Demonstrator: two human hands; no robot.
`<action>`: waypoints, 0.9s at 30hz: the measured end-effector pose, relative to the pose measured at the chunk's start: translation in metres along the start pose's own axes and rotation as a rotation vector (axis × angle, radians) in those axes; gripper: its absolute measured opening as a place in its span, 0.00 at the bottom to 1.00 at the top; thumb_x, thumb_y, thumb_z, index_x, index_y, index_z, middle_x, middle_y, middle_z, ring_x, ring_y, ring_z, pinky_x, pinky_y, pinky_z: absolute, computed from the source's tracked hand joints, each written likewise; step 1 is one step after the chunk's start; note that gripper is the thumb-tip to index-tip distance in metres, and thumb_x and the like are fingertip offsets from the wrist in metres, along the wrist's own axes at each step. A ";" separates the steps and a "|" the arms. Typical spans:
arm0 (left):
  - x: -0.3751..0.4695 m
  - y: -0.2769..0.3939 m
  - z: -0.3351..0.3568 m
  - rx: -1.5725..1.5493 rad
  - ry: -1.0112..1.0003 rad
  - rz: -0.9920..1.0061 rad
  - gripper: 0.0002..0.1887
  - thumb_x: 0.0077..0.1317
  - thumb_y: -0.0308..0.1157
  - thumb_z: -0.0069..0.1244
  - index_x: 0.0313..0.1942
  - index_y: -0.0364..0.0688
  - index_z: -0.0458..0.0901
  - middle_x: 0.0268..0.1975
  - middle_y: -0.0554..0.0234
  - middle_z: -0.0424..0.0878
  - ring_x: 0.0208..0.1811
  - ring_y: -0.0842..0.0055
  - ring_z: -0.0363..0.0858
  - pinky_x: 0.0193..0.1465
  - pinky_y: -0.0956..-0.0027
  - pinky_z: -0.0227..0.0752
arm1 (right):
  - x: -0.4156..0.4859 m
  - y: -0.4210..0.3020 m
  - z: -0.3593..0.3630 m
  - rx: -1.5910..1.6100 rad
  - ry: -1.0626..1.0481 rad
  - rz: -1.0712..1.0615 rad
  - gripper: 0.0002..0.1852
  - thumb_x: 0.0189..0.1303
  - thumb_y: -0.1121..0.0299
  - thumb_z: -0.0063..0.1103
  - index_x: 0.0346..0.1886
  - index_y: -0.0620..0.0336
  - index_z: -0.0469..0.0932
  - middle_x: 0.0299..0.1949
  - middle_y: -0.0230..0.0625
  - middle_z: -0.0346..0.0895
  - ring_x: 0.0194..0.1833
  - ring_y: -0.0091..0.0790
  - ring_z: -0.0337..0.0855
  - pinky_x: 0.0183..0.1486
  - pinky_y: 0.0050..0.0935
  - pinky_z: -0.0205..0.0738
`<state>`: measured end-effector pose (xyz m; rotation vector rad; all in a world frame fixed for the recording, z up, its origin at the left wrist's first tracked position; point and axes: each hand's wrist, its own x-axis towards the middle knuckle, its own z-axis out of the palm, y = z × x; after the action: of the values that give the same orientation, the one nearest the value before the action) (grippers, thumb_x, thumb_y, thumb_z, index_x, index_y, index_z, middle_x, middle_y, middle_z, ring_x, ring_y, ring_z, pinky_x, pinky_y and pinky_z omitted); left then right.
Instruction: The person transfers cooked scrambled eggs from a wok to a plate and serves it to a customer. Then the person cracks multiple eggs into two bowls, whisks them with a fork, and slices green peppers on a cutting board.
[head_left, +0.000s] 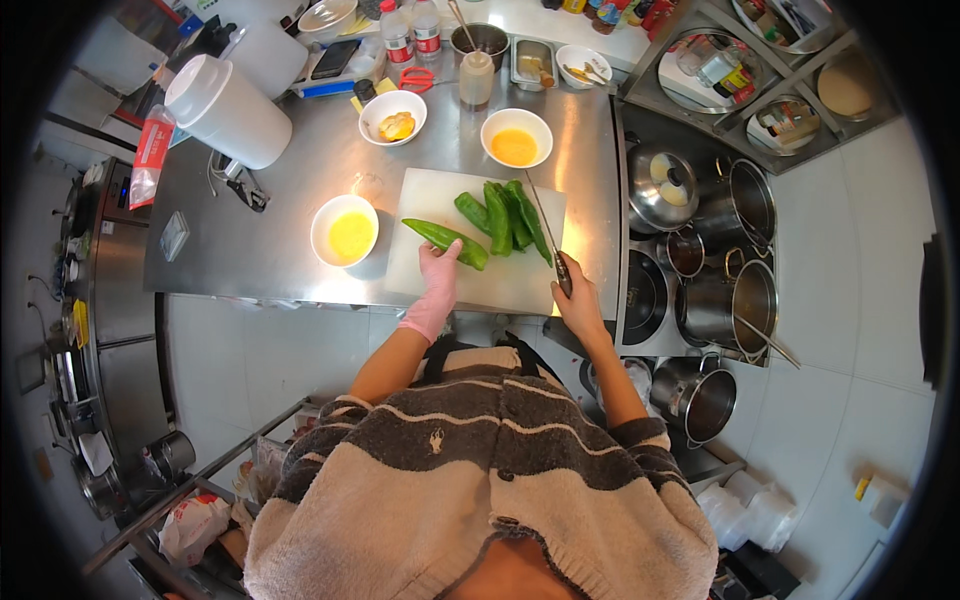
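On a white cutting board (495, 283) lie several green peppers (499, 217) in a cluster. My left hand (437, 277), in a pink glove, grips one long green pepper (450, 241) at the board's left part. The bare right hand (576, 294) is closed on the dark handle of a kitchen knife (543, 214), whose blade points away from me beside the cluster, near the board's right edge. A white bowl with beaten egg (351, 231) stands left of the board. Behind the board is another white bowl with orange-yellow liquid (516, 138).
A bowl with yellow food (393, 118), red-handled scissors (417, 79), a squeeze bottle (476, 81) and a metal container (533, 63) stand at the back. A white lidded bucket (229, 112) is at left. Right of the steel table are a stove and several pots (731, 300).
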<state>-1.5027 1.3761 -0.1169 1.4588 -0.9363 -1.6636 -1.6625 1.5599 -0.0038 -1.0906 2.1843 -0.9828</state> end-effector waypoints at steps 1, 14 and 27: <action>0.002 0.000 -0.007 -0.013 -0.002 0.012 0.28 0.59 0.25 0.61 0.56 0.34 0.63 0.47 0.54 0.78 0.46 0.72 0.77 0.51 0.69 0.71 | -0.006 -0.006 -0.002 0.010 -0.031 0.005 0.28 0.58 0.74 0.57 0.64 0.60 0.66 0.26 0.49 0.74 0.27 0.46 0.77 0.35 0.38 0.72; -0.002 0.028 -0.065 1.198 -0.266 0.989 0.26 0.56 0.27 0.54 0.58 0.46 0.72 0.58 0.57 0.73 0.64 0.60 0.67 0.69 0.50 0.52 | 0.004 -0.048 0.062 0.230 -0.381 0.096 0.24 0.61 0.69 0.58 0.61 0.61 0.67 0.26 0.50 0.75 0.28 0.49 0.76 0.35 0.39 0.69; 0.031 -0.006 -0.052 1.293 -0.359 1.171 0.22 0.60 0.33 0.51 0.56 0.52 0.75 0.58 0.65 0.75 0.66 0.70 0.67 0.72 0.40 0.45 | -0.003 -0.024 0.056 0.035 -0.307 0.132 0.20 0.61 0.69 0.56 0.55 0.62 0.66 0.33 0.58 0.78 0.37 0.63 0.79 0.40 0.48 0.72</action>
<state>-1.4543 1.3486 -0.1419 0.7707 -2.6525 -0.2974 -1.6109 1.5314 -0.0188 -0.9948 1.9547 -0.7388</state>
